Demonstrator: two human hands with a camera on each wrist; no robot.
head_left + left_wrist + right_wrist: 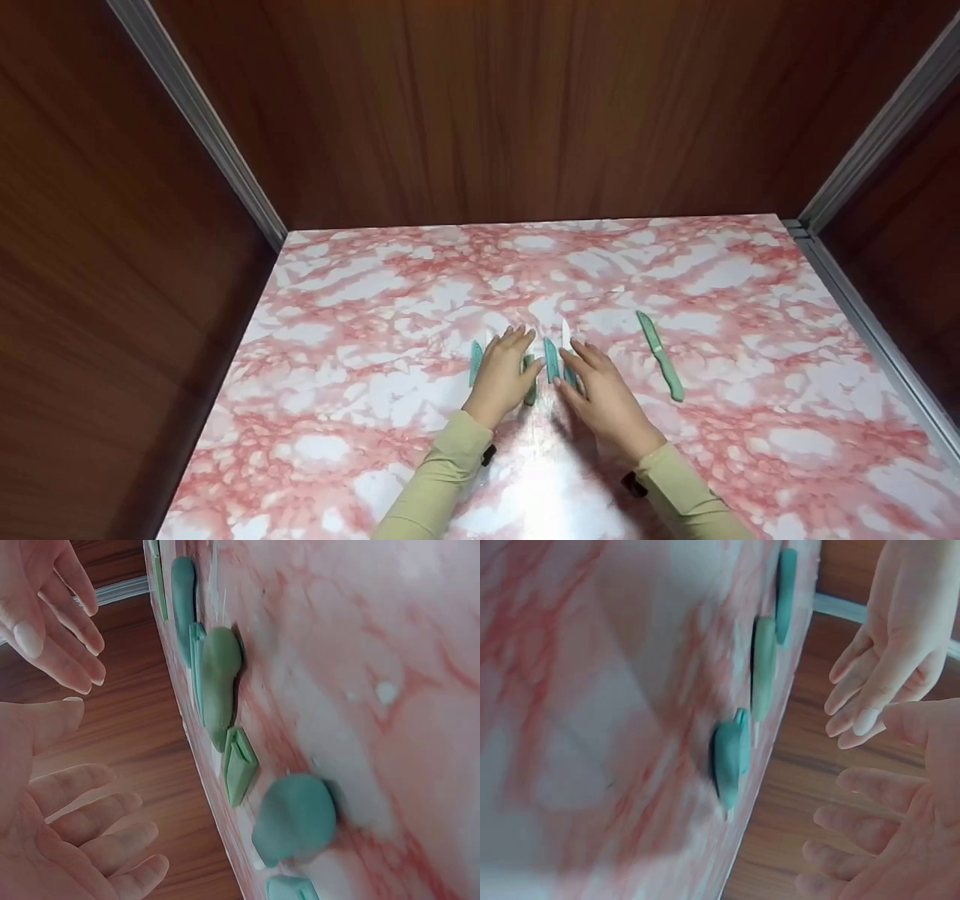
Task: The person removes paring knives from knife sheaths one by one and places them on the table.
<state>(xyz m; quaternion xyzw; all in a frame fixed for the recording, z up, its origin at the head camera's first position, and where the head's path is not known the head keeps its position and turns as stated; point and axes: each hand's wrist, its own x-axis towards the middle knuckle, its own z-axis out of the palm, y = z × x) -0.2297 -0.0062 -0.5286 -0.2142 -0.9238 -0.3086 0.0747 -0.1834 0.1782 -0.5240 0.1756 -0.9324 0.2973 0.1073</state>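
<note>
My left hand (504, 376) hovers over the table with its fingers extended, palm down, holding nothing. Beneath it lie a green-handled knife (220, 682), a green blade sheath (240, 767) and a teal-handled knife (295, 819). At its left side a teal sheath (476, 361) shows. My right hand (609, 396) is likewise raised, fingers spread and nothing gripped, close to another teal-handled knife (184, 604) whose pale blade points away. A second teal sheath (552, 360) lies between the two hands. In the head view the hands partly cover the knives.
Off to the right lies a green knife (661, 360) with a green sheath on its blade. The table (315, 405) has a red-and-white marbled top. Brown wood-grain panels (487, 112) stand at the back and both sides, with metal rails (202, 120) at the corners.
</note>
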